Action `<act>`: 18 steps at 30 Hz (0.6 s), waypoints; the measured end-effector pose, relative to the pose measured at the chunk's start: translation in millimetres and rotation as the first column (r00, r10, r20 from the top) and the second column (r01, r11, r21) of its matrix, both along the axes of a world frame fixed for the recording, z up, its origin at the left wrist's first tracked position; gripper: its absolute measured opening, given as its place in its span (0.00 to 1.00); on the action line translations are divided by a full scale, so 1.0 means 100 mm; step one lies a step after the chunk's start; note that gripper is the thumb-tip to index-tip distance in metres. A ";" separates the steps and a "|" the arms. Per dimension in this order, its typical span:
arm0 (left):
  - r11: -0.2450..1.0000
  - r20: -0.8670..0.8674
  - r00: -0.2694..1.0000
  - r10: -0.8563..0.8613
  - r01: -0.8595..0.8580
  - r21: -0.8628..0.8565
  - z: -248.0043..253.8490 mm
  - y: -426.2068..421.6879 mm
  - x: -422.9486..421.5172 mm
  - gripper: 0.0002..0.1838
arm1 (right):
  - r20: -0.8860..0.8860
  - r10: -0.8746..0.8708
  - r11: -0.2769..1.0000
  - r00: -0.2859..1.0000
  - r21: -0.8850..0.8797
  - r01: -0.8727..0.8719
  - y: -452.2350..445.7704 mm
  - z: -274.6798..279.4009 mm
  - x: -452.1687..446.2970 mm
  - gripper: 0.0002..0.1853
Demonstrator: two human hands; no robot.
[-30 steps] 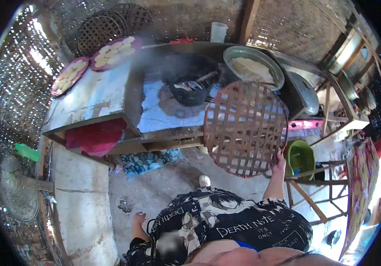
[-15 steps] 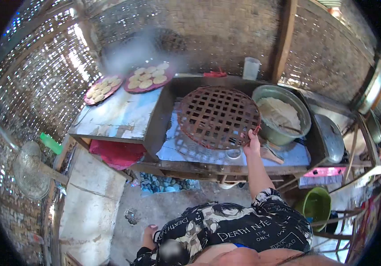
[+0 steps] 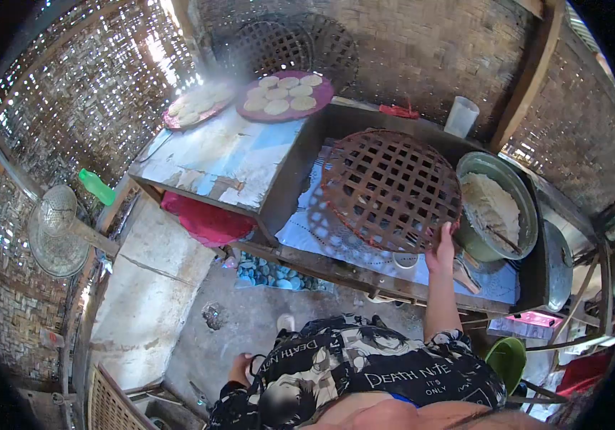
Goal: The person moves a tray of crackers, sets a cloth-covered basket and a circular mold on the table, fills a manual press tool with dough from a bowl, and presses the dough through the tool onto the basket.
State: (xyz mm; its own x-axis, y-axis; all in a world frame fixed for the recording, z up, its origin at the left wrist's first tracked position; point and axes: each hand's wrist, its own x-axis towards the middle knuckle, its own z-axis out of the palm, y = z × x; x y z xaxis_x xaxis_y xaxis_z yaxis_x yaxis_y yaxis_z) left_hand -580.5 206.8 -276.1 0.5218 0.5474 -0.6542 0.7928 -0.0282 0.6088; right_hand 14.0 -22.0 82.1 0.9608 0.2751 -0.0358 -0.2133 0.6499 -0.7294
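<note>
My right hand (image 3: 442, 251) grips the near right rim of a round, brown, open-weave bamboo tray (image 3: 393, 188), thumb on the edge. The tray carries nothing and is held over a white patterned cloth (image 3: 314, 233) in the wooden work box. Close to that hand, on the right, stands a large metal pot (image 3: 473, 240) with pale flour-like stuff (image 3: 490, 201) and a stick-like handle in it. A small white cup (image 3: 405, 260) sits just below the tray's rim. My left hand (image 3: 239, 369) hangs low at my side; its fingers are mostly hidden.
Two magenta round trays (image 3: 253, 113) of flat pale discs stand on the worn side table (image 3: 214, 161), haze near them. Lattice trays (image 3: 271, 50) lean against the back wall. A clear plastic container (image 3: 462, 117) stands behind the pot. A green basin (image 3: 506, 362) is below right.
My view has turned, so the scene sits further right and lower. My right hand keeps hold of the bamboo tray. The haze over the discs has thinned.
</note>
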 end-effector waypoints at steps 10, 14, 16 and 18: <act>0.445 0.574 0.813 0.095 -0.550 0.706 1.76 1.65 1.98 0.14 | -0.300 -0.256 0.958 0.919 -0.207 0.199 -0.63 -0.59 -0.36 0.33; 0.401 0.447 0.893 0.050 -0.428 0.810 2.05 2.21 2.55 0.17 | -0.428 0.051 0.936 0.902 -0.296 -0.193 -0.20 -0.96 -0.70 0.21; 0.370 0.480 0.826 0.295 -0.562 0.740 1.88 2.48 2.79 0.23 | -0.468 0.280 0.906 0.838 -0.160 -0.392 -0.09 -1.48 -0.51 0.17; 0.319 0.507 0.701 0.501 -0.694 0.645 1.76 2.58 2.90 0.29 | -0.459 0.361 0.845 0.811 -0.206 -0.493 0.05 -1.31 -0.79 0.16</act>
State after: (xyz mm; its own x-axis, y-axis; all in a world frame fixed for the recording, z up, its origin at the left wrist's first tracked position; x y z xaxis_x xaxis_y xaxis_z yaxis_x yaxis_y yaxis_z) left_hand -290.0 464.5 -100.0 -0.1196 0.9625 0.2436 0.6736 -0.1015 0.7321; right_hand -65.3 -17.1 -49.2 0.6326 0.5656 -0.5290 -0.7226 0.1852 -0.6660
